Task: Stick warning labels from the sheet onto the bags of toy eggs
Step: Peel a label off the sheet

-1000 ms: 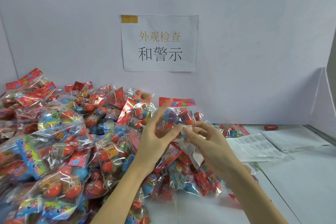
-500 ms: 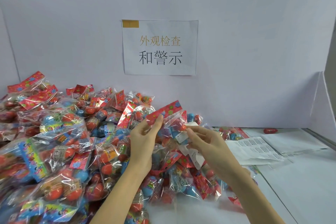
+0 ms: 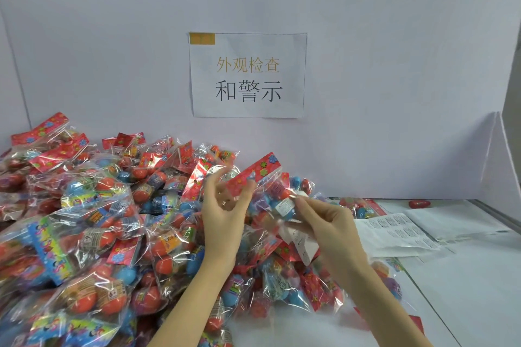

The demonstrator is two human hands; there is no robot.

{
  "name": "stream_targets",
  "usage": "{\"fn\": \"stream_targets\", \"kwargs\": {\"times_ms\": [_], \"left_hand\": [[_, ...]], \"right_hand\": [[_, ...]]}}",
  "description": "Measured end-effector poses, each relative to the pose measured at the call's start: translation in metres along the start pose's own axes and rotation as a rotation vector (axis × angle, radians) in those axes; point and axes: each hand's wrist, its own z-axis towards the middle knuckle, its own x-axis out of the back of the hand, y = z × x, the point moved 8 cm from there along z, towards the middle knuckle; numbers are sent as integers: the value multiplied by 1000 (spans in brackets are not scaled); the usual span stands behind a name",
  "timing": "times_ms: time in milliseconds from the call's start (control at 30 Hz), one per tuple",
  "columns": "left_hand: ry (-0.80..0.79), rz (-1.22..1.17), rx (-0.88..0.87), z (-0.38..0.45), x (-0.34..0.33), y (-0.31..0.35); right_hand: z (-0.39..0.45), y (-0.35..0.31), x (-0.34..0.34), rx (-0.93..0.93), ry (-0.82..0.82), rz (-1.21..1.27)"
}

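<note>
The bag of toy eggs (image 3: 270, 191) in hand is held up just in front of the big heap of bags (image 3: 84, 220), a little above the counter (image 3: 465, 290). The left hand (image 3: 222, 214) pinches it by the red card header (image 3: 253, 175), thumb and fingers curled onto the card's lower corner. That looks the sensible place to take hold: the card is the one stiff part, while the clear film below it is crinkly, slack and probably slippery, and the eggs inside would shift under any squeeze. The whole thing seems light enough to hang from two fingers.

The right hand (image 3: 327, 222) is at the bag's front, its fingertips (image 3: 298, 201) closed on or pressing a small white label (image 3: 284, 207) against the film; motion blur keeps me from telling whether the label is fully stuck down. Under that same hand a curled strip of backing paper (image 3: 304, 245) hangs loose. It looks limp and easily creased.

To the right of the heap, flat on the counter, lie the label sheets (image 3: 394, 231). Pressing a sticker onto soft film over round eggs will likely want a firm spot beneath, or the label may wrinkle.
</note>
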Motion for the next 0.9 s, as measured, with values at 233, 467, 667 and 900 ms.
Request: {"fn": "stream_targets", "kwargs": {"times_ms": [233,467,667,900], "left_hand": [[-386,-90,105,-9,-32,-5],[-205,-63,132,-4,-16,-9],[-297,64,37,-13,-26,7],[-155,407,-229,-8,-17,14]], "right_hand": [[-21,-35,-22,641,36,-660],[-14,-36,-3,486,143,-541],[5,-19,-1,212,-179,-491],[18,-53,102,85,-41,1013]]}}
